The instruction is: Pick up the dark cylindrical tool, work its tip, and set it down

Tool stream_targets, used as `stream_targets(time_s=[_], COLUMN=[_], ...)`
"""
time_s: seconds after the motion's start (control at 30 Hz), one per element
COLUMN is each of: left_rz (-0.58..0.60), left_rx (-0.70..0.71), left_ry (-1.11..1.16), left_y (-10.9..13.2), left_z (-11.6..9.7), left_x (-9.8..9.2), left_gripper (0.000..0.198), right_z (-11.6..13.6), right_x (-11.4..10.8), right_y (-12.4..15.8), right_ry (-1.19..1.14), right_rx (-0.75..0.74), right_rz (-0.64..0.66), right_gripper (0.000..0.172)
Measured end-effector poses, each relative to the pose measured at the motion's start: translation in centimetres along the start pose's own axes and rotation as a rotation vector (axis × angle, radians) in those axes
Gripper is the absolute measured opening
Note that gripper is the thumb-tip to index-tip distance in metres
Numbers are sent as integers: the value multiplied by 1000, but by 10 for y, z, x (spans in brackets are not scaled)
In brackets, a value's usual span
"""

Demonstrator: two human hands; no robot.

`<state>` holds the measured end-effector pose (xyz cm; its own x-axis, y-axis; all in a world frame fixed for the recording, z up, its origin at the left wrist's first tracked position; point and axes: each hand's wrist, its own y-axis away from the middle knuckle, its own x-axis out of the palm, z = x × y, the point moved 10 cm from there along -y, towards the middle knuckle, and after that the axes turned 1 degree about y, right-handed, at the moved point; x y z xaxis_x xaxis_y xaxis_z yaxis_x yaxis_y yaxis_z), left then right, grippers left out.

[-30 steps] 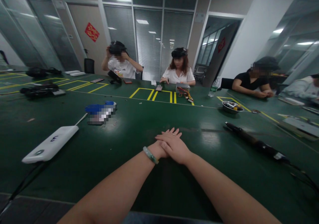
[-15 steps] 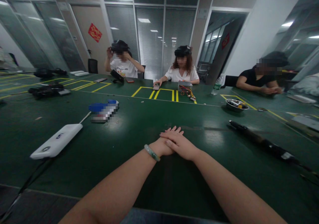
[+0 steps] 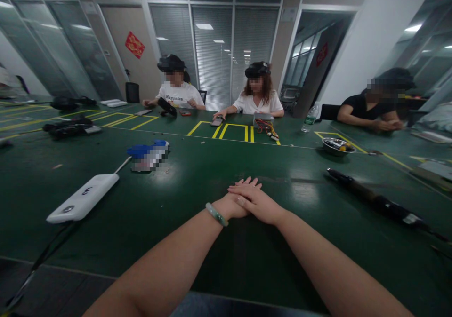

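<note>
In the lower middle of the frame both forearms run up to meet on the green worktop (image 3: 197, 251). The right hand (image 3: 259, 205) lies flat over the left hand (image 3: 229, 208), which has a pale bracelet (image 3: 216, 214) at the wrist. Each grip is slack, with the fingers stretched out and nothing held. Stacked like this, the hands look simply at rest on the bare surface. The nearest things lie well apart from them on either side. A white box (image 3: 83, 198) sits at middle left with a thin cable (image 3: 122, 165) running up from it. A long black tool (image 3: 374, 199) sits at middle right with its tip turned toward the hands. Neither is touched. Above the box lies a blue packet (image 3: 146, 150), and above the tool a metal bowl (image 3: 337, 145). Further up are yellow tape marks (image 3: 226, 131) and a bottle (image 3: 310, 117). Along the upper edge of the worktop three people sit with their own hands on or near it.
</note>
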<state>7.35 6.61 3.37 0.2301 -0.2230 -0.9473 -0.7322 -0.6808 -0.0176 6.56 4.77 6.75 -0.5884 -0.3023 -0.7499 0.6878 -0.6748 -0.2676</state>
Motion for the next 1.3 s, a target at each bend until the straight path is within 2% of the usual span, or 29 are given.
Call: stream_targets(time_s=[0.07, 0.13, 0.2, 0.27, 0.33, 0.43, 0.53, 0.63, 0.73, 0.83, 0.97, 1.03, 1.2, 1.3], left_rz=[11, -26, -73, -72, -26, 4, -5, 1, 9, 7, 15, 21, 28, 20], left_rx=[-1, 12, 31, 29, 19, 24, 28, 31, 23, 17, 0, -7, -6, -5], left_ry=[-9, -23, -32, -23, -1, 27, 26, 28, 39, 51, 64, 65, 59, 57], left_y=[0, -1, -2, -1, 0, 2, 2, 2, 1, 1, 2, 2, 1, 0], left_z=[2, 3, 5, 7, 10, 11, 11, 11, 11, 10, 9, 9, 7, 8], left_x=[3, 2, -1, -2, 0, 0, -2, -1, -1, -2, -2, -1, -1, -1], left_gripper=[65, 65, 67, 71, 73, 73, 73, 73, 74, 74, 76, 76, 73, 73], right_z=[-1, -7, -23, -46, -74, -112, -141, -162, -185, -204, -219, -225, -238, -244], right_x=[-2, -13, -41, -88, -140, -200, -229, -242, -249, -257, -267, -273, -288, -288], right_y=[0, 3, 11, 32, 73, 163, 256, 339, 401, 428, 431, 431, 434, 415], right_ry=[30, 122, 270, 436, 592, 768, 866, 895, 813, 723, 712, 715, 692, 676], right_rx=[-1, 9, 67, 188, 375, 718, 991, 1212, 1371, 1426, 1412, 1401, 1376, 1362], right_rz=[3, -29, -151, -376, -650, -999, -1193, -1293, -1288, -1148, -880, -797, -749, -709], right_gripper=[42, 43, 46, 49, 54, 65, 76, 87, 94, 88, 87, 85, 74, 69])
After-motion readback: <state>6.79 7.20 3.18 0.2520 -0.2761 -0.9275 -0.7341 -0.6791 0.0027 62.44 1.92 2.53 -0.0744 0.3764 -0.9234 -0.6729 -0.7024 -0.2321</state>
